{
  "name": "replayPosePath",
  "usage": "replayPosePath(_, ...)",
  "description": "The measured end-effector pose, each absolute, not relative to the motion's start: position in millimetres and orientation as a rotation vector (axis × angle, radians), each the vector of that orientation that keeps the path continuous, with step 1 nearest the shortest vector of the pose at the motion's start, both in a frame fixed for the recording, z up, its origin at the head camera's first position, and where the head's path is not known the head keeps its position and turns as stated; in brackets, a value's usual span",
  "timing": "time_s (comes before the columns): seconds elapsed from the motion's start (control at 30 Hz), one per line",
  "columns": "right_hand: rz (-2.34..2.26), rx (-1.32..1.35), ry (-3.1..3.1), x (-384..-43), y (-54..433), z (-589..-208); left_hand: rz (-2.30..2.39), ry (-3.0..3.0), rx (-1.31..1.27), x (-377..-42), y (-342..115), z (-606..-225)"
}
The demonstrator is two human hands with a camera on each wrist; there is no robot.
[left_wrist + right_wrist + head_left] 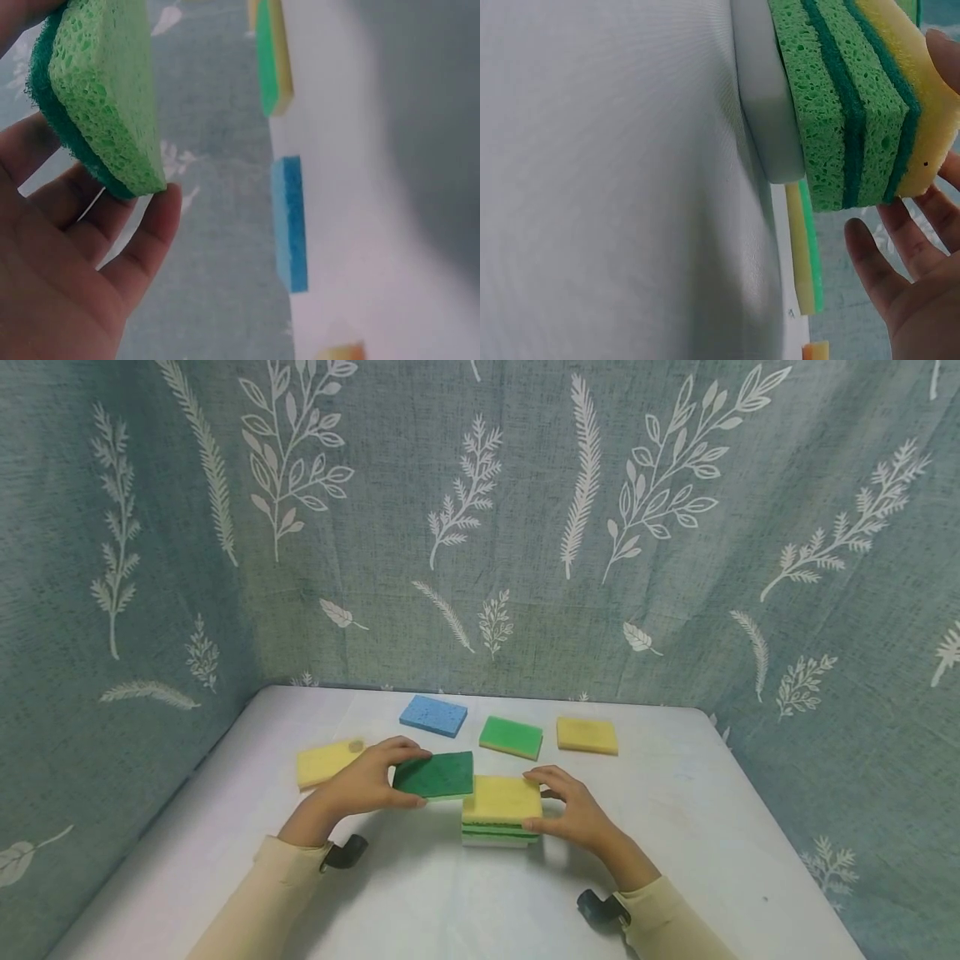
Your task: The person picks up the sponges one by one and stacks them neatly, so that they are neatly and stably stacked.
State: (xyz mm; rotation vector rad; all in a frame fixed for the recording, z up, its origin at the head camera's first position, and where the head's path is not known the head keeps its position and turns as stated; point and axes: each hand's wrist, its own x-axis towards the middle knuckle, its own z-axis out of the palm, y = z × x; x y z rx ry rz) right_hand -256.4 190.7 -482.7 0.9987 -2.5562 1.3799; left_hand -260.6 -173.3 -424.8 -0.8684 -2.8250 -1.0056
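My left hand (pixel 371 781) pinches a green scrub sponge (pixel 438 775) between thumb and fingers, dark scouring side up and light green porous side below. It is held in the air, just left of a stack of sponges. On top of that stack lies a yellow sponge (pixel 504 797), its right end gripped by the thumb and fingers of my right hand (pixel 573 810). Beneath it, in the right wrist view, are two light green sponges (pixel 817 112) with dark green scouring layers. A white block (pixel 769 105) forms the bottom, resting on the table.
Behind the stack, a blue sponge (pixel 433 716), a green-topped sponge (pixel 511 737) and a yellow sponge (pixel 587 736) lie flat on the white table (pixel 720 843). Another yellow sponge (pixel 322 763) lies behind my left wrist. A leaf-patterned curtain (pixel 480 527) borders the table's back and sides.
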Motion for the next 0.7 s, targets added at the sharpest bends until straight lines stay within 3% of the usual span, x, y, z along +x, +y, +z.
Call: replayPosePath(0.7, 1.435, 1.004, -2.541, -259, 194, -483, -0.997, -2.803, -1.025, -267, -131, -425)
